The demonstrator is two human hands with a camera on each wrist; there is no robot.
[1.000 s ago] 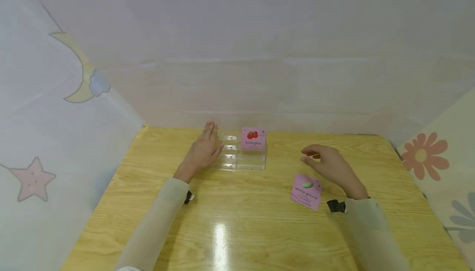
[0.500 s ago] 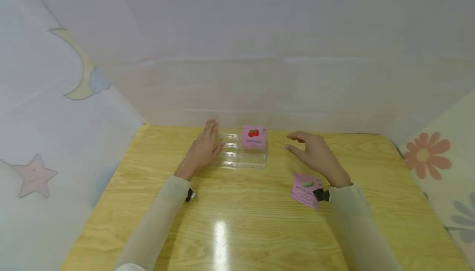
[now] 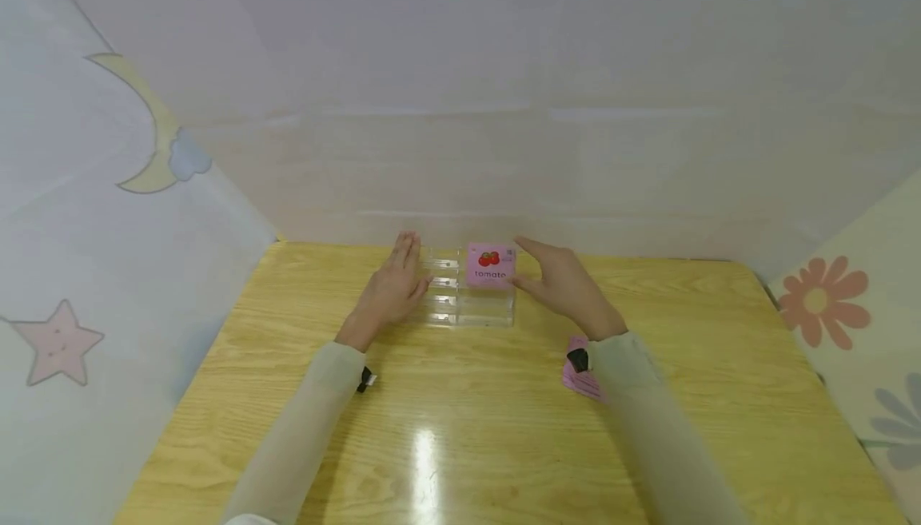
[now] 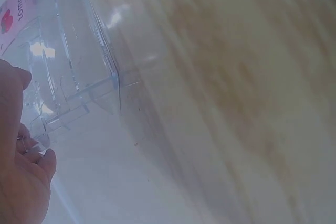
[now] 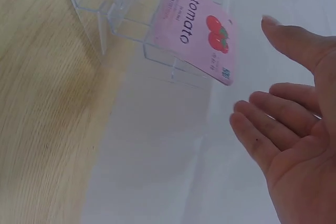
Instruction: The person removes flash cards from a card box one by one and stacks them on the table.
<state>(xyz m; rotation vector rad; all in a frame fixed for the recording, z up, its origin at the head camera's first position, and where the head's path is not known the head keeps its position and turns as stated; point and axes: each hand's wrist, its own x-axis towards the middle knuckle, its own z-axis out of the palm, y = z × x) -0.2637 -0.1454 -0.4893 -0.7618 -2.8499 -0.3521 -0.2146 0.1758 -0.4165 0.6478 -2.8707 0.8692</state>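
A clear stepped plastic rack [image 3: 486, 320] stands by the back edge of the table. On its upper right tier a pink tomato card [image 3: 491, 264] leans with its picture forward. My left hand [image 3: 392, 289] rests along the rack's left side, fingers extended and thumb at the tiers. In the left wrist view, its fingers reach the rack's end, partly hidden. My right hand [image 3: 568, 281] is at the tomato card's right edge, thumb and fingers spread, holding nothing; the right wrist view shows a gap between the hand and the card [image 5: 197, 35].
A small pile of pink cards [image 3: 579, 385] lies on the wooden table [image 3: 460, 397], mostly covered by my right wrist and its black strap. A pale sheet wall [image 3: 612, 149] rises right behind the rack. Patterned side sheets flank the table.
My right hand has moved left from above the pink card pile to the tomato card, its forearm now covering much of the pile. My left hand and the rack stay in place.
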